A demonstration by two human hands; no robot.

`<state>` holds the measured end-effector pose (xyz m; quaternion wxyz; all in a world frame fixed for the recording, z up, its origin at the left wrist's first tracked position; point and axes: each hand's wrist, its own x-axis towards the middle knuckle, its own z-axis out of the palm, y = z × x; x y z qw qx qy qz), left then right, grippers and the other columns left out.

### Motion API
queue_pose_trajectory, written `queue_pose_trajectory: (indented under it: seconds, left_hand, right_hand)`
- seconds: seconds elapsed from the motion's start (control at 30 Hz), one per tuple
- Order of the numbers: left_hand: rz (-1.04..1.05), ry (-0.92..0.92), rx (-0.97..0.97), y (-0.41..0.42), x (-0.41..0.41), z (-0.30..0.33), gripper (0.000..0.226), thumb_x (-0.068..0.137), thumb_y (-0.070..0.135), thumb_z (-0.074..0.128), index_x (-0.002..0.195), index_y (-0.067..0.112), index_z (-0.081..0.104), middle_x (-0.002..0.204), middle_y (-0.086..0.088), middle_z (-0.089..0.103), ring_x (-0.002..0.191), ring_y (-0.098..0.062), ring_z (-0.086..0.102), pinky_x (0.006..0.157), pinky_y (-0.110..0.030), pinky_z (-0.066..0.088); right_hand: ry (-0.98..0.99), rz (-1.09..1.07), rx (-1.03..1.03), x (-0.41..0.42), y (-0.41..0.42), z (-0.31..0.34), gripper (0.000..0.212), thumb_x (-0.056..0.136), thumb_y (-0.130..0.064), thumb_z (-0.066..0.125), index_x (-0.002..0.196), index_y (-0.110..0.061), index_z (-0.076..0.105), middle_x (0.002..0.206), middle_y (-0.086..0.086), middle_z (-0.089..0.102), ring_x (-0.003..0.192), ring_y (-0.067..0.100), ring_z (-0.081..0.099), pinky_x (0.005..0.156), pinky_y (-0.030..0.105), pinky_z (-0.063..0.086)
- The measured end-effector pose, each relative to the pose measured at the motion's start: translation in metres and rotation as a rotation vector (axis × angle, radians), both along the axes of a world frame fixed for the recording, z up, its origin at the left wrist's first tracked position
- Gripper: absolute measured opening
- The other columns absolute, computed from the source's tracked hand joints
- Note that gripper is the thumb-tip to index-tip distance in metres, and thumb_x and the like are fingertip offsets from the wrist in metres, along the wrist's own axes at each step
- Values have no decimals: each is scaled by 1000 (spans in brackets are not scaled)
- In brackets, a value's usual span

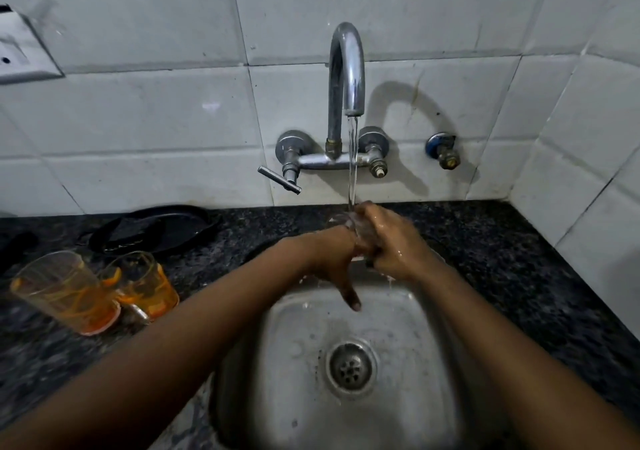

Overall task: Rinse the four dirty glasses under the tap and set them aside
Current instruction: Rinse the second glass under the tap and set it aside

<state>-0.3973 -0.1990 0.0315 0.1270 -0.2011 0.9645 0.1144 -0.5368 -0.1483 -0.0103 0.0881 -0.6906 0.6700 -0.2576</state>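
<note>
A clear glass (pixel 346 222) is under the running stream from the chrome tap (pixel 348 68), above the back of the steel sink (pixel 408 397). My left hand (pixel 334 259) is at the glass with fingers seemingly inside it and one finger pointing down. My right hand (pixel 389 241) wraps around the glass from the right. The glass is mostly hidden by both hands. Two dirty glasses with orange residue stand on the counter at the left: a taller one (pixel 65 292) and a handled one (pixel 145 283) beside it.
A black pan (pixel 156 227) lies on the dark speckled granite counter (pixel 502 259) behind the dirty glasses. The tap's lever handle (pixel 278 179) sticks out left. A wall valve (pixel 445 151) sits right of the tap. A switch plate (pixel 20 51) is at the upper left.
</note>
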Motion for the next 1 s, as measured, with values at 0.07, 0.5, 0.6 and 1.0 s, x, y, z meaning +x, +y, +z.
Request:
queue_pose_trajectory:
  seconds: [0.07, 0.5, 0.6, 1.0]
  left_hand:
    - [-46, -180, -367, 1, -7, -3, 93, 77, 33, 71, 148, 28, 11, 159, 0, 6, 146, -24, 4, 115, -56, 11]
    - [683, 910, 1089, -4, 4, -16, 24, 94, 28, 48, 86, 12, 64, 81, -3, 65, 79, -17, 58, 78, -35, 45]
    - [1138, 1225, 1043, 0, -20, -32, 36, 94, 38, 46, 74, 11, 58, 71, -5, 57, 63, -14, 52, 55, -25, 45]
    - [1214, 1409, 971, 8, -23, -32, 28, 92, 24, 49, 67, 12, 55, 62, -4, 52, 57, -16, 52, 56, -27, 48]
  right_hand:
    - [125, 6, -11, 1, -2, 3, 78, 70, -11, 76, 136, -18, 35, 134, 9, 47, 123, 24, 44, 102, 43, 41]
    - [478, -349, 127, 20, 8, 30, 74, 75, -31, 72, 131, -19, 25, 114, 12, 54, 97, 30, 57, 72, 36, 44]
    - [639, -275, 101, 44, 16, 24, 90, 78, -25, 69, 143, -20, 6, 123, 17, 45, 105, 31, 53, 84, 40, 42]
    - [-1081, -87, 536, 18, 33, 18, 62, 79, 3, 64, 128, -20, 35, 98, 16, 64, 73, 30, 66, 77, 52, 54]
